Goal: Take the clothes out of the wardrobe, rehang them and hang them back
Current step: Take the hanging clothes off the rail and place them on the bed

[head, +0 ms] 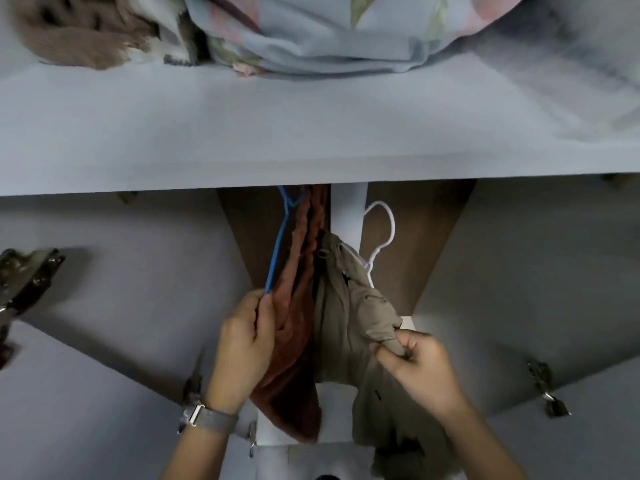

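Observation:
Inside the open wardrobe hang two garments side by side. A rust-brown garment point(298, 306) hangs on a blue hanger point(277, 244); my left hand point(246, 337) grips the hanger's lower end together with the garment's edge. To its right, a khaki garment point(349, 313) hangs on a white hanger point(381, 233), whose hook stands free below the shelf. My right hand point(412, 362) pinches a bunch of the khaki fabric at its shoulder. The rail itself is hidden behind the shelf.
A white shelf point(277, 140) spans the view above the garments, holding a folded light-blue patterned cloth point(311, 32) and a brown knit point(79, 39). White wardrobe doors point(104, 306) stand open on both sides with metal hinges point(547, 386). A white divider point(348, 209) runs behind the clothes.

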Demonstrator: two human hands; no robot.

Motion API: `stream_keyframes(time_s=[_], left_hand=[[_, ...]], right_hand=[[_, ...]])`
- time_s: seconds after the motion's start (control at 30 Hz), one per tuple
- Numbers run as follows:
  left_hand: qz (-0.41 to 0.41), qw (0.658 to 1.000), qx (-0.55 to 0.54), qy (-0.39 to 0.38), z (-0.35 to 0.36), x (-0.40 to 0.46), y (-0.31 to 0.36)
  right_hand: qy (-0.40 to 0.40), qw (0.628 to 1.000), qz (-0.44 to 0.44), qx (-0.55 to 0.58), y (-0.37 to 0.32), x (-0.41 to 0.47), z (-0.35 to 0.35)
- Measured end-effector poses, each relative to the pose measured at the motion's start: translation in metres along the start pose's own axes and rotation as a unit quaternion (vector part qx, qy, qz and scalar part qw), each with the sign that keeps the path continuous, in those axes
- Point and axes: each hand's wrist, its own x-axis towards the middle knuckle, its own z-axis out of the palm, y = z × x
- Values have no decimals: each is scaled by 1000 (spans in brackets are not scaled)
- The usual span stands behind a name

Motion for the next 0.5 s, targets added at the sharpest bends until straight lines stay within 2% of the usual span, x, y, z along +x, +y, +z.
stream_keyframes(time_s=[0.1, 0.27, 0.37, 0.5], left_hand=[[-8, 999, -38, -35, 14, -10, 11], [12, 993, -12, -113, 41, -38, 19], [27, 983, -28, -179, 58, -59, 33], [76, 961, -30, -265, 93, -91, 50]], right_hand=[[39, 998, 39, 32, 3, -6, -6], [106, 978, 116, 136, 4, -19, -21], [116, 975, 81, 172, 1, -35, -29], [191, 951, 62, 235, 3, -54, -36]])
